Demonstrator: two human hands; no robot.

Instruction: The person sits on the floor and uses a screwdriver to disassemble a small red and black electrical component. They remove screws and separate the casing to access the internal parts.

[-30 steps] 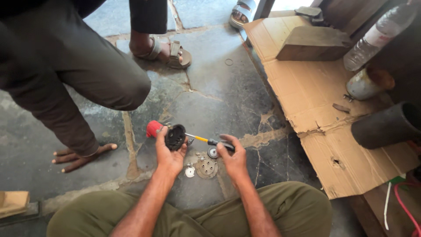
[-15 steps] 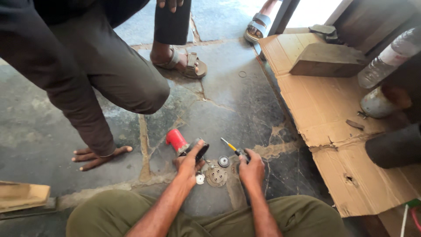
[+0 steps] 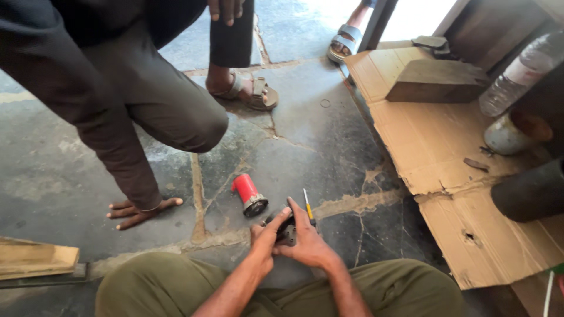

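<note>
Both my hands meet low in the middle of the head view, over the stone floor between my knees. My left hand (image 3: pixel 262 240) and my right hand (image 3: pixel 305 240) close together around a small dark metal part (image 3: pixel 286 231). A yellow-handled screwdriver (image 3: pixel 308 209) sticks out past my right fingers; I cannot tell whether I grip it. A red cylinder with a metal end (image 3: pixel 249 194) lies on the floor just beyond my left hand.
A crouching person in dark trousers (image 3: pixel 135 100) is close at the left, a hand on the floor (image 3: pixel 138 211). Another sandalled foot (image 3: pixel 343 44) is at the back. Flattened cardboard (image 3: pixel 446 158) on the right carries a wooden block (image 3: pixel 437 82), a plastic bottle (image 3: pixel 517 73) and a tin (image 3: pixel 505 134).
My hands have drawn together around the dark part. The red cylinder now lies apart on the floor. The round metal pieces seen earlier are hidden. The view has shifted.
</note>
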